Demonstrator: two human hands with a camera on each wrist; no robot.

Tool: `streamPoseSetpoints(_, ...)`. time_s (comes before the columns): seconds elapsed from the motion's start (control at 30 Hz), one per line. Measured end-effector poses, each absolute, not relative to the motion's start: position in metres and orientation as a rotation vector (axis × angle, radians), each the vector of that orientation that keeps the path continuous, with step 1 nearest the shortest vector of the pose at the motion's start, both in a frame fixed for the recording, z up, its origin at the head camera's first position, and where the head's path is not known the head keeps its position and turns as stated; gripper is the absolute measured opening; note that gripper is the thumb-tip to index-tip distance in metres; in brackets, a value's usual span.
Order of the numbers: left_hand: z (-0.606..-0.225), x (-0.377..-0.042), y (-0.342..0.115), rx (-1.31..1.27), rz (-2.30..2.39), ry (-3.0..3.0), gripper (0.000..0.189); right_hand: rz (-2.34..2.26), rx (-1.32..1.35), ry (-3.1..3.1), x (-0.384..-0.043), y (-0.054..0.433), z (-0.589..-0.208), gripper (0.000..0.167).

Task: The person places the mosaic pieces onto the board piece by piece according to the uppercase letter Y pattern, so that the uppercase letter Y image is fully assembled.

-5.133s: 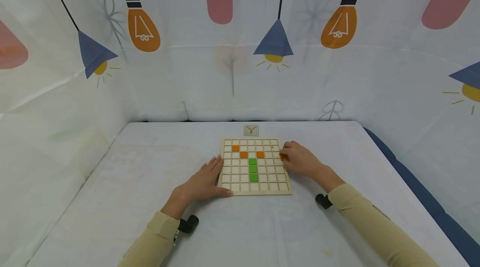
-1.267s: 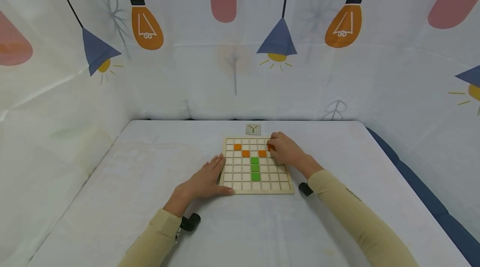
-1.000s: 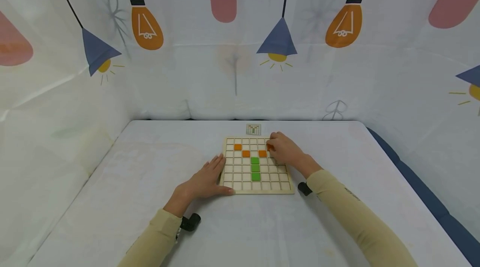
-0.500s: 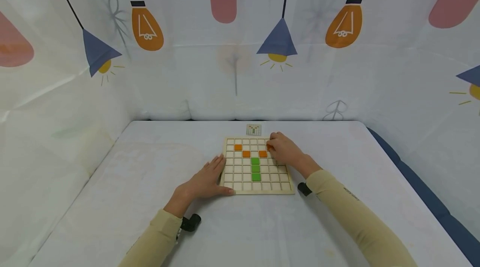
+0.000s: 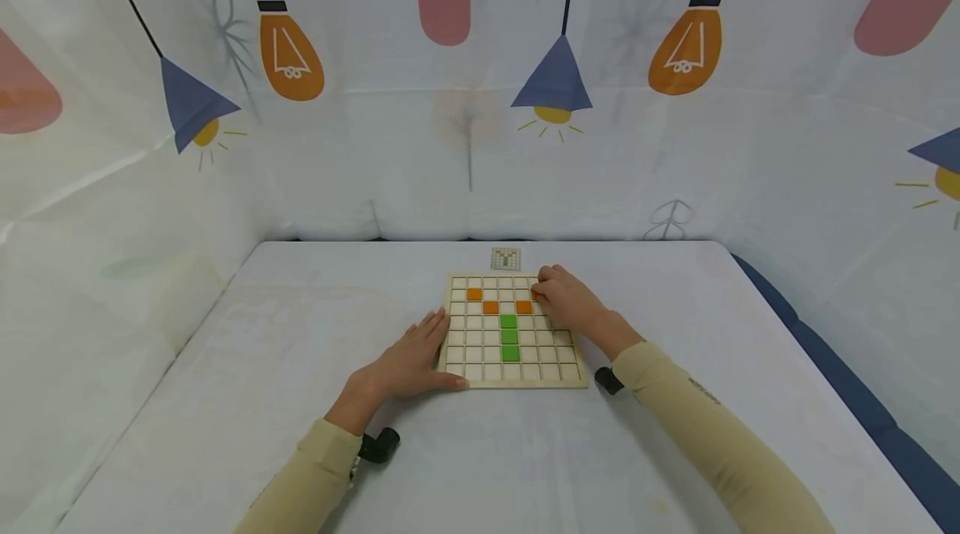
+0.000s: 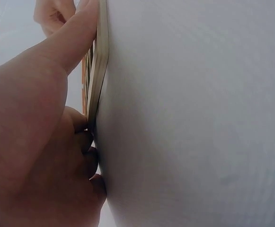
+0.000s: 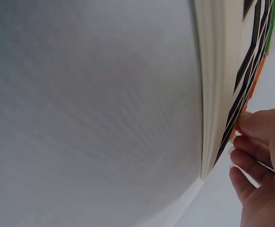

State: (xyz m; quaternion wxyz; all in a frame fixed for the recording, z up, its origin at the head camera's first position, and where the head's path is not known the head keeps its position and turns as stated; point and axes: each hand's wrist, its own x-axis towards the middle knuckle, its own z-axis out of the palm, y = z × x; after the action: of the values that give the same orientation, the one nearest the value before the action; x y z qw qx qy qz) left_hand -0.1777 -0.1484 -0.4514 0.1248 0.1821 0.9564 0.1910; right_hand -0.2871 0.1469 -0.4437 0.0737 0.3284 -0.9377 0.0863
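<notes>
A square wooden grid board lies on the table; several of its cells hold orange or green tiles. My left hand steadies it, the fairly straight fingers along its left side and the thumb on the near edge. Over the board's far right part, my right hand pinches an orange tile at a cell in the second row; the fingers cover most of it. Two orange tiles step down toward a column of green tiles, with another orange tile on its right.
Behind the board lies a small pattern card showing a Y-like figure on a grid. The white table ends at a back wall of lamp-printed cloth. Blue fabric shows past the right edge.
About five seconds ago my right hand held the orange tile beside the board's right edge. It has since moved left and slightly farther away. During the last second both hands have stayed almost still.
</notes>
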Motion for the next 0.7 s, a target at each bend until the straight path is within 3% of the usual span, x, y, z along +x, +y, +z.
streamPoseSetpoints(0.7,-0.449,-0.175,-0.156,0.510,0.528,2.804,0.114,0.250,0.976,-3.028,-0.256,0.158,-0.433,0.044)
